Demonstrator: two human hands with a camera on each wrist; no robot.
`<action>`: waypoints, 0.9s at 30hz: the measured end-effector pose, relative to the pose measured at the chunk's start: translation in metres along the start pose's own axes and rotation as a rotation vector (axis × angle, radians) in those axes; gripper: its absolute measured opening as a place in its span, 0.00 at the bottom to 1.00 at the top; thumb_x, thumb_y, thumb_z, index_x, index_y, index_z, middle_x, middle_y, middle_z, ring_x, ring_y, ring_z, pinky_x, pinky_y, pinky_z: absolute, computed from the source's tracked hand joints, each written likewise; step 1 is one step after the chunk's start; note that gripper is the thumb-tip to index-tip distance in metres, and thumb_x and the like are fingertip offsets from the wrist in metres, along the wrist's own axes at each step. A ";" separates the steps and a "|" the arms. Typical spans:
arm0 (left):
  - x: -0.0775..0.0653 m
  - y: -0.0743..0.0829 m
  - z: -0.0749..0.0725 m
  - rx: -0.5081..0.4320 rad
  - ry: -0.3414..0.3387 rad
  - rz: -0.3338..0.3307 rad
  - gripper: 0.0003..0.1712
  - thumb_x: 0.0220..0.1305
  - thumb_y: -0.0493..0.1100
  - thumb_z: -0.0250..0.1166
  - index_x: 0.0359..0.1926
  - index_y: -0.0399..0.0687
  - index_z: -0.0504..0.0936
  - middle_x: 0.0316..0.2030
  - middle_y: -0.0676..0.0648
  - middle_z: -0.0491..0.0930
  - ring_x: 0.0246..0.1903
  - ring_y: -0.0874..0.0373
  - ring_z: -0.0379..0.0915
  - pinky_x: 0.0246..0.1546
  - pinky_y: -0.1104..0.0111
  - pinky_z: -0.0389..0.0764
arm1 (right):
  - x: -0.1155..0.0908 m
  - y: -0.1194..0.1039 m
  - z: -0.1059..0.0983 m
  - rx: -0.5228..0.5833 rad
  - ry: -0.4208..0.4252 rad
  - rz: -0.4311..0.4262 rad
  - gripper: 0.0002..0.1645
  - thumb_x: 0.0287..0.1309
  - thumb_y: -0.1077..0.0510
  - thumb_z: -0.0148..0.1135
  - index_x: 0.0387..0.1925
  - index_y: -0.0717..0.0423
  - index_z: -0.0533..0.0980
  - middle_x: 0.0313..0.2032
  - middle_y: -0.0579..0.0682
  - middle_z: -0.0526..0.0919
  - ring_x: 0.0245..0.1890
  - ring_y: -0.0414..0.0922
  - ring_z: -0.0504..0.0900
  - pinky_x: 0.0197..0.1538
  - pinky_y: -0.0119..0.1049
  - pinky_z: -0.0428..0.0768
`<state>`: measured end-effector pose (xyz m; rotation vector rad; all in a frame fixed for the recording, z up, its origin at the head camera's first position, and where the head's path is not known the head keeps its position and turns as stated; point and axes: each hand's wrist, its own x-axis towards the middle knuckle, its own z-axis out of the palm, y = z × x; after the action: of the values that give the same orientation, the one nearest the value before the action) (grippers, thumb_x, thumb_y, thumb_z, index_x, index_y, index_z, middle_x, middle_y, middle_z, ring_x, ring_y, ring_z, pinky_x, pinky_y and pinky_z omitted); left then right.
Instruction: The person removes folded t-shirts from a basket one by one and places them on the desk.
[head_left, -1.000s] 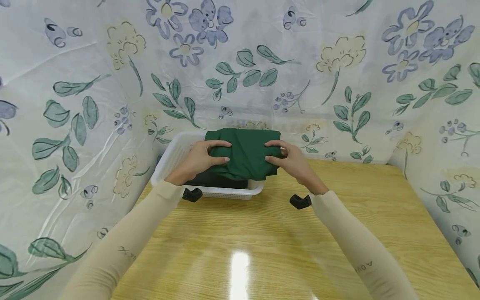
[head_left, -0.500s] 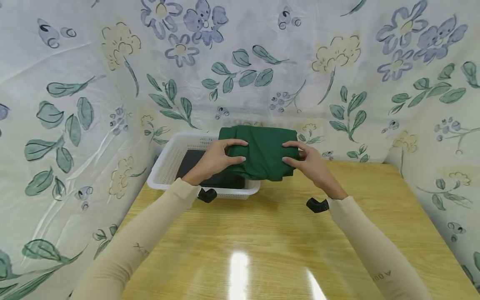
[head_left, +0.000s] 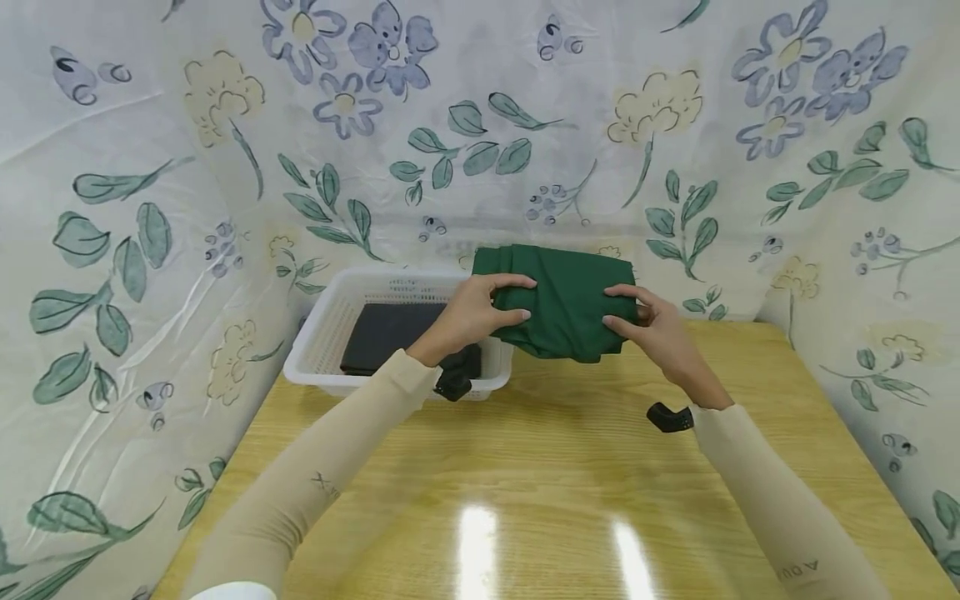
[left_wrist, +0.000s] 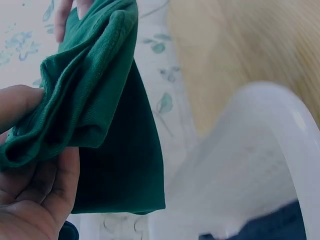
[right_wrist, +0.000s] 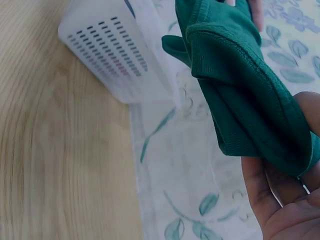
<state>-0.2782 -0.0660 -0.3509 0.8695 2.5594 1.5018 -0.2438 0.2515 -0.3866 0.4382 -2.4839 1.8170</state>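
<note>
Both hands hold a folded green garment [head_left: 570,300] up above the table, just right of the basket. My left hand [head_left: 477,317] grips its left end, thumb on the near face and fingers curled around the folds. At the opposite end my right hand [head_left: 660,333] pinches the cloth the same way. The left wrist view shows stacked layers of green cloth [left_wrist: 85,85] between thumb and fingers, with a flap hanging lower. In the right wrist view a ribbed, stitched edge of the green garment [right_wrist: 225,50] runs along the fold.
A white perforated plastic basket [head_left: 300,358] stands at the back left of the wooden table [head_left: 480,467]. Inside it lies a folded black cloth [head_left: 390,329], partly hidden by the left forearm. Floral fabric [head_left: 465,192] hangs behind the table and along both sides.
Both hands have moved to the right together, carrying the green garment from over the basket to beyond its right side. More of the black cloth in the basket now shows.
</note>
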 end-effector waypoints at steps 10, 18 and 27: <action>0.012 -0.002 0.038 0.074 -0.026 -0.043 0.25 0.66 0.47 0.74 0.64 0.62 0.82 0.69 0.50 0.72 0.23 0.61 0.63 0.34 0.64 0.72 | -0.019 0.018 -0.023 -0.059 0.024 0.013 0.29 0.70 0.55 0.66 0.69 0.55 0.72 0.58 0.69 0.80 0.50 0.36 0.83 0.49 0.31 0.82; 0.018 0.001 0.068 0.144 -0.042 -0.129 0.26 0.67 0.46 0.73 0.65 0.59 0.81 0.26 0.40 0.79 0.10 0.60 0.56 0.19 0.68 0.66 | -0.024 0.039 -0.034 -0.107 0.012 0.002 0.28 0.70 0.58 0.66 0.67 0.59 0.73 0.53 0.63 0.82 0.43 0.37 0.85 0.44 0.31 0.82; 0.021 -0.010 0.090 0.197 -0.071 -0.126 0.26 0.67 0.42 0.72 0.65 0.52 0.82 0.66 0.43 0.76 0.17 0.60 0.62 0.36 0.66 0.73 | -0.027 0.062 -0.036 -0.189 -0.004 0.122 0.29 0.69 0.52 0.68 0.68 0.50 0.74 0.31 0.52 0.75 0.31 0.46 0.72 0.33 0.38 0.70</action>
<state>-0.2726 0.0116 -0.4019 0.7476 2.6868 1.1798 -0.2379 0.3080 -0.4379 0.2868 -2.7070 1.5982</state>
